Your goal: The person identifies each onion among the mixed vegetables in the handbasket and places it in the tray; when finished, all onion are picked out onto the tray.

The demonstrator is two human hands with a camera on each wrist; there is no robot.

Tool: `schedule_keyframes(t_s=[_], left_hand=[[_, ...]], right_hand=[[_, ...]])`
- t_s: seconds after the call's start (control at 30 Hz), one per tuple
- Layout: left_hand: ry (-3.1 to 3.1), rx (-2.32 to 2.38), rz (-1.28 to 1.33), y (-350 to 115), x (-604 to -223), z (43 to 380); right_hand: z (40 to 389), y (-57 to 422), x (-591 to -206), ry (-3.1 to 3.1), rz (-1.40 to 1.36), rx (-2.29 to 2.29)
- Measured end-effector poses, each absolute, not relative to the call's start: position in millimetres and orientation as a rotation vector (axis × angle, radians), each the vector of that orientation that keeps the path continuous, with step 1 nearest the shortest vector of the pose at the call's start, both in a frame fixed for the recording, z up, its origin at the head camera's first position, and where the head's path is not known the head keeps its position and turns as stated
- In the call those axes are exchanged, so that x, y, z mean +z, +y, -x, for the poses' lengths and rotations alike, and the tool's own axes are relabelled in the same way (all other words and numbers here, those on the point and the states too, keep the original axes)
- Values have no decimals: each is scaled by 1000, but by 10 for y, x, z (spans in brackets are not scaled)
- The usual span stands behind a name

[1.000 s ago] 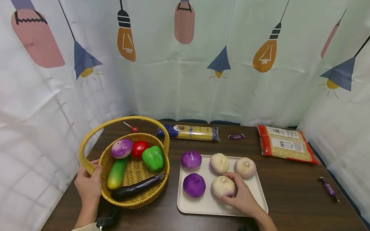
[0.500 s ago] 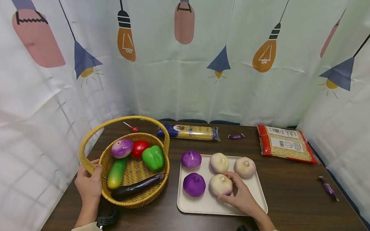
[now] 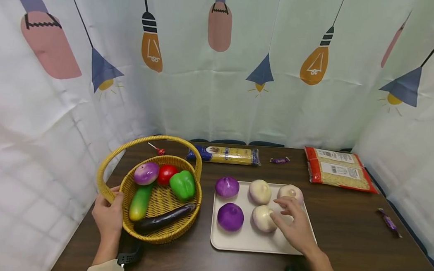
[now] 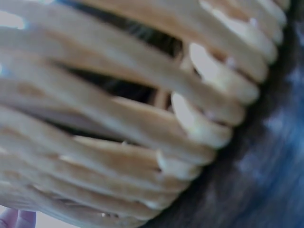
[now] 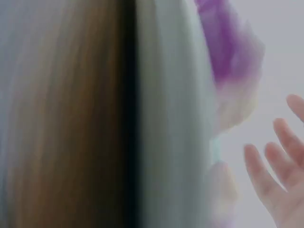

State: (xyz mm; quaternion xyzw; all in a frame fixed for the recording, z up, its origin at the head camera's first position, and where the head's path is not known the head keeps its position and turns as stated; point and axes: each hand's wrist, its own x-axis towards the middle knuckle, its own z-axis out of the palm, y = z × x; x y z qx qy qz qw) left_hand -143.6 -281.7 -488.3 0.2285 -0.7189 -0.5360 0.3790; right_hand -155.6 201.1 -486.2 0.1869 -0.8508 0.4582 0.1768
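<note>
1. Your left hand (image 3: pixel 109 218) is nearest. It grips the basket (image 3: pixel 161 198) on its left edge, down where the handle (image 3: pixel 157 137) meets the rim.
2. The basket sits on the table to the left of the tray (image 3: pixel 240 242). It looks light and a bit bendy, with bumpy weaving that should not slip much. The top of the handle looks like the best place to lift it. The bowl is round, so it points no way, but the handle goes across from the near left to the far right.
3. In the basket, the eggplant (image 3: pixel 164 219) is long and shiny, so it may be slippery. It lies from near left to far right. Its fat middle looks best to hold.
4. Your right hand (image 3: pixel 295 225) holds nothing. Its fingers are spread over the tray, and you can't tell if the thumb touches the front turnip (image 3: pixel 262 218).
5. The front turnip is on the tray, in the near row, just right of a purple one (image 3: pixel 230 216). It looks smooth, hard and not too heavy, and it could roll. Hold it around its fat sides. It is nearly a ball, so it has no clear long way, and you can't see well where its tip points.
6. A bit farther, the cucumber (image 3: pixel 141 201) lies with its yellow end toward you.
7. Farthest back on the table, the pasta pack (image 3: pixel 230 155) lies flat, its long side going left to right.
</note>
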Motion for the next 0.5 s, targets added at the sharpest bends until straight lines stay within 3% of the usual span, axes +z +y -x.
schedule_keyframes(t_s=[0.2, 0.5], left_hand=[[-1808, -1357, -563, -2812, -4872, 1439], [-1808, -1311, -581, -2781, -4871, 1425]], right_hand=[[1459, 1517, -4330, -2232, -723, 1393], [1650, 498, -4249, -2270, -1089, 1683]])
